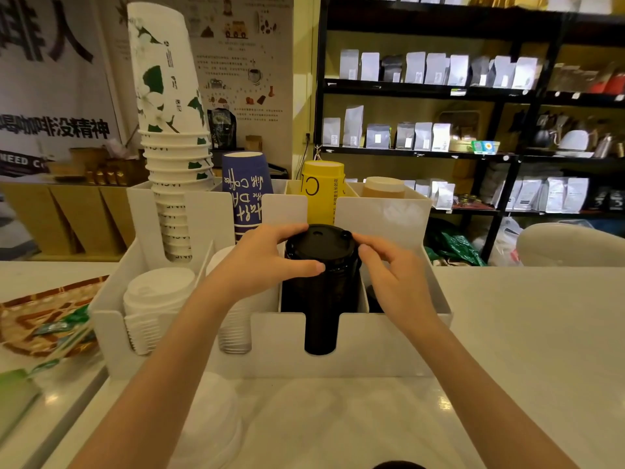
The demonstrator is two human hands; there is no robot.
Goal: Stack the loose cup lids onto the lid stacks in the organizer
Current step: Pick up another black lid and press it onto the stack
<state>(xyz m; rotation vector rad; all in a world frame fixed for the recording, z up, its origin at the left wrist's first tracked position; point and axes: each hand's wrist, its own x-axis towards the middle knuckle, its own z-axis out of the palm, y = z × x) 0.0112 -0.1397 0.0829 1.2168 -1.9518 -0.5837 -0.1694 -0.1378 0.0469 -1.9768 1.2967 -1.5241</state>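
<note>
Head view: a coffee shop setup, with a white glossy desk (524,333) that reflects the overhead light. A white organizer (382,346) sits in the middle of it. The black lid stack (321,299) stands in the organizer's middle front compartment, rising well above the front wall. Both hands are on its top lid (321,243). The left hand (267,258) has its grip half closed around the left side, thumb across the near edge and fingers on the far rim. The right hand (395,275) has a loose grip, fingertips touching the right rim; can't tell if it's really clamping.

Left compartments hold white lid stacks (155,299). Behind them, upside-down paper cups (169,130) tower up, with a blue cup (247,191) and a yellow cup (323,187) to their right. Clear lids (216,418) lie on the near desk. A patterned tray (40,319) is far left. Black shelves (473,96) with bagged goods fill the far right, posters (50,79) on the far left wall.
</note>
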